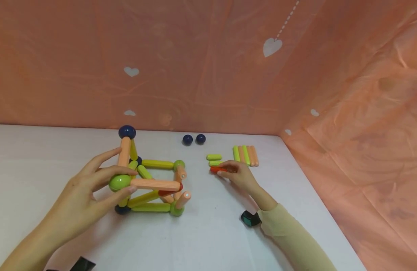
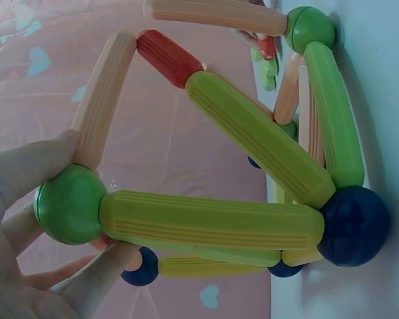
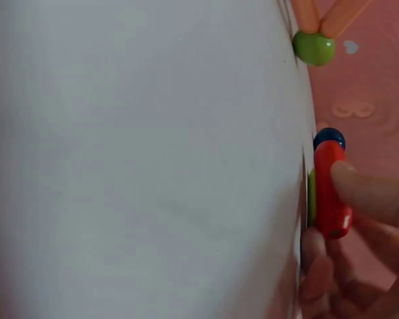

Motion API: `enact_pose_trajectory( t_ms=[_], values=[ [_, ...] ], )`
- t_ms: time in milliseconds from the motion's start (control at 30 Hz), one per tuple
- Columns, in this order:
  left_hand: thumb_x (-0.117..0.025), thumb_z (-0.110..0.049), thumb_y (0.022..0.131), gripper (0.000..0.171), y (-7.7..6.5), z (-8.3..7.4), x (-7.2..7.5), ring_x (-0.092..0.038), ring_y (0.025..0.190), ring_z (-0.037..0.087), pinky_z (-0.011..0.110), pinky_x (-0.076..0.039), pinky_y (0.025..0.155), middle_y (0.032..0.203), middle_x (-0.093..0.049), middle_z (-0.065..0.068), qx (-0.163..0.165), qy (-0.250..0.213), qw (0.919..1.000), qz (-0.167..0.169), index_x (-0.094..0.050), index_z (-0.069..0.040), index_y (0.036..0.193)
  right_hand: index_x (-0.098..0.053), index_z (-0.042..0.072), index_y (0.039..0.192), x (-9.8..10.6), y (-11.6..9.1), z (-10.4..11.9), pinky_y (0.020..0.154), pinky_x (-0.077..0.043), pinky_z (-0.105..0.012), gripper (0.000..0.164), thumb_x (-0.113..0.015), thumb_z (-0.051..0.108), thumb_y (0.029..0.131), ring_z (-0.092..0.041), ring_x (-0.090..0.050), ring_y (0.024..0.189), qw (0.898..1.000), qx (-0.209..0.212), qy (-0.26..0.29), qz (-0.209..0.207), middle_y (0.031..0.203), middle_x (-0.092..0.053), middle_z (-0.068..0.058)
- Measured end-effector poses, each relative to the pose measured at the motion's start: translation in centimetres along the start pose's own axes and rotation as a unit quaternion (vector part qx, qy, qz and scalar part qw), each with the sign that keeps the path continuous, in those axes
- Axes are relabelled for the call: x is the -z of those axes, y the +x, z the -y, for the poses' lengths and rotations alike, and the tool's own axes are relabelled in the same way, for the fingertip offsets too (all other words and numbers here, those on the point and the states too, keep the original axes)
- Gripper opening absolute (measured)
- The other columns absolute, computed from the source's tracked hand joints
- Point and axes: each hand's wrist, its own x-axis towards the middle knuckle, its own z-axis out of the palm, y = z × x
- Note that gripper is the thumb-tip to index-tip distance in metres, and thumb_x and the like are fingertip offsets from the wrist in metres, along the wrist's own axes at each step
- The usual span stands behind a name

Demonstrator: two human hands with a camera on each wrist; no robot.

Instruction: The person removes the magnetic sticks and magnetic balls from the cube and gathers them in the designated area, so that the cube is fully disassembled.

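Observation:
On the left of the table stands a frame built of rods and balls, with lime rods (image 1: 151,207), peach rods (image 1: 155,184) and dark blue balls (image 1: 127,132). My left hand (image 1: 76,197) grips its raised light green ball (image 2: 70,203) between thumb and fingers. From that ball a peach rod runs to a short red rod (image 2: 169,58), which joins a lime rod. Right of the frame, my right hand (image 1: 241,177) pinches a loose short red rod (image 3: 329,193) at table level, beside a short green rod (image 1: 214,163) partly hidden by the fingers.
Two loose dark blue balls (image 1: 187,140) sit near the table's back edge. Another short green rod (image 1: 214,157) lies behind the right hand. Green and peach rods (image 1: 246,156) form a row to its right. A pink cloth (image 1: 201,75) hangs behind the white table (image 1: 208,241).

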Motion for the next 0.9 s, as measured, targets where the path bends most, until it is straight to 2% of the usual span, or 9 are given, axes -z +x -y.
enact_pose_trajectory(
  t_ms=[133, 267, 433, 533, 633, 767, 900],
  values=[
    [-0.080, -0.024, 0.078, 0.032, 0.0, 0.0, 0.0, -0.051, 0.117, 0.037, 0.059, -0.038, 0.082, 0.147, -0.040, 0.001, 0.001, 0.001, 1.0000, -0.001, -0.067, -0.038, 0.104, -0.072, 0.002, 0.105, -0.1, 0.4, 0.3, 0.061, -0.043, -0.020, 0.025, -0.075, 0.011, 0.082, -0.011, -0.055, 0.075, 0.999, -0.011, -0.026, -0.016, 0.100, -0.071, -0.013],
    [-0.080, -0.024, 0.079, 0.032, 0.0, 0.0, 0.1, -0.050, 0.118, 0.037, 0.059, -0.038, 0.083, 0.148, -0.039, 0.000, 0.006, -0.001, 1.0000, 0.002, -0.067, -0.038, 0.104, -0.071, 0.002, 0.108, -0.2, 0.5, 0.5, 0.059, -0.043, -0.020, 0.029, -0.077, 0.010, 0.081, -0.013, -0.055, 0.072, 0.999, -0.021, -0.042, -0.022, 0.096, -0.070, -0.013],
    [-0.080, -0.025, 0.079, 0.031, 0.1, 0.0, 0.1, -0.050, 0.117, 0.038, 0.059, -0.038, 0.083, 0.148, -0.039, 0.000, 0.004, 0.002, 1.0000, 0.007, -0.066, -0.038, 0.104, -0.069, 0.003, 0.110, -0.1, 0.2, 1.1, 0.067, -0.050, -0.024, 0.031, -0.076, 0.011, 0.081, -0.021, -0.063, 0.085, 0.998, -0.030, -0.047, -0.040, 0.100, -0.069, -0.012],
    [-0.080, -0.025, 0.079, 0.031, 0.2, -0.1, 0.1, -0.051, 0.116, 0.038, 0.059, -0.039, 0.082, 0.148, -0.039, 0.001, 0.001, 0.007, 1.0000, 0.007, -0.066, -0.038, 0.104, -0.069, 0.001, 0.109, -0.3, -0.1, 2.0, 0.074, -0.052, -0.028, 0.030, -0.075, 0.009, 0.081, -0.026, -0.065, 0.091, 0.998, 0.015, -0.026, -0.055, 0.105, -0.069, -0.014],
    [-0.080, -0.025, 0.079, 0.031, 0.2, -0.1, 0.1, -0.052, 0.116, 0.038, 0.059, -0.039, 0.081, 0.148, -0.039, 0.001, 0.000, 0.010, 0.9999, 0.005, -0.066, -0.038, 0.104, -0.066, -0.002, 0.111, -1.2, -0.2, 3.0, 0.077, -0.053, -0.030, 0.032, -0.075, 0.006, 0.081, -0.032, -0.065, 0.094, 0.995, 0.088, 0.023, -0.028, 0.109, -0.067, -0.020],
    [-0.080, -0.025, 0.079, 0.031, 0.2, -0.1, 0.2, -0.051, 0.117, 0.038, 0.059, -0.039, 0.081, 0.148, -0.039, 0.001, 0.004, 0.009, 0.9999, 0.005, -0.067, -0.038, 0.103, -0.062, -0.005, 0.117, -2.9, -0.2, 4.1, 0.084, -0.053, -0.030, 0.039, -0.074, 0.002, 0.081, -0.037, -0.060, 0.104, 0.980, 0.179, 0.072, 0.041, 0.117, -0.063, -0.023],
    [-0.080, -0.025, 0.079, 0.030, 0.2, -0.2, 0.1, -0.051, 0.116, 0.038, 0.059, -0.040, 0.081, 0.148, -0.039, 0.001, 0.008, 0.009, 0.9999, 0.008, -0.067, -0.037, 0.103, -0.060, -0.003, 0.122, -4.6, 0.0, 4.8, 0.090, -0.052, -0.034, 0.045, -0.075, 0.000, 0.080, -0.034, -0.056, 0.115, 0.968, 0.218, 0.102, 0.070, 0.124, -0.060, -0.018]
  ],
)
